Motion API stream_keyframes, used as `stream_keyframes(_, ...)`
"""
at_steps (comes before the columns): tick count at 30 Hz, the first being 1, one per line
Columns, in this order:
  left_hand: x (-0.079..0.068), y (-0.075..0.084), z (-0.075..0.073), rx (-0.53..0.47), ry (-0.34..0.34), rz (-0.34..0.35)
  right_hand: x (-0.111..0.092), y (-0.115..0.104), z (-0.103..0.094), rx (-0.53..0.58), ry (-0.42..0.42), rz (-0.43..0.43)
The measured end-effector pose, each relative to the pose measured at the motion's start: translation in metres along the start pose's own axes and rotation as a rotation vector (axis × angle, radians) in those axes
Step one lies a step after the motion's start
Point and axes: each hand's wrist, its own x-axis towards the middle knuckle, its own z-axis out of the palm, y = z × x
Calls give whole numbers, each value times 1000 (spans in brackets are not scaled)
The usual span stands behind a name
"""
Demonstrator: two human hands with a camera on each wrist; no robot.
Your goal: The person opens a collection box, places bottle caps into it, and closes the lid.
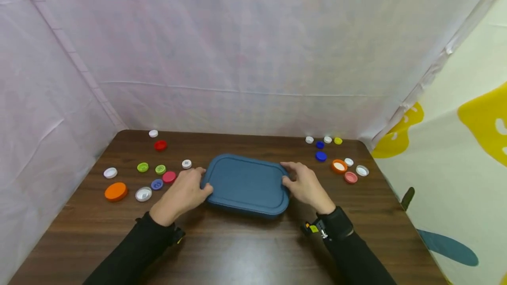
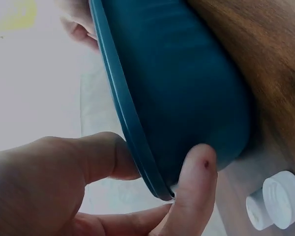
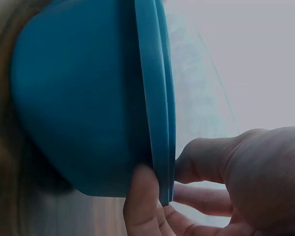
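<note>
A blue rounded-rectangular plastic container [image 1: 246, 184] with a fitted lid sits slightly turned in the middle of the table. My left hand [image 1: 185, 193] grips its left end: in the left wrist view the thumb [image 2: 105, 155] presses on the lid and a fingertip [image 2: 199, 169] lies against the side wall under the rim. At the opposite end my right hand [image 1: 306, 187] pinches the rim in the same way, thumb [image 3: 199, 160] on the lid side and a finger [image 3: 143, 196] below the rim. The lid hides the container's inside.
On the brown table [image 1: 245, 250], loose bottle caps lie to the left, among them an orange cap [image 1: 116, 191], a pink cap [image 1: 169, 177] and a red cap [image 1: 160, 145]. More lie right, including a blue cap [image 1: 321, 156] and an orange-rimmed cap [image 1: 339, 166]. White sheeting [image 1: 245, 47] rises behind.
</note>
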Motion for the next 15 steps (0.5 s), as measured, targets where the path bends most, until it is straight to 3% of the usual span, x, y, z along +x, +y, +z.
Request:
stream_keyframes(4,-1,0,2,-49,-5,2,9,5,0,-34,6,-31)
stream_keyframes(15,2,2,4,-136,-9,-22,19,14,3,17,33,-41)
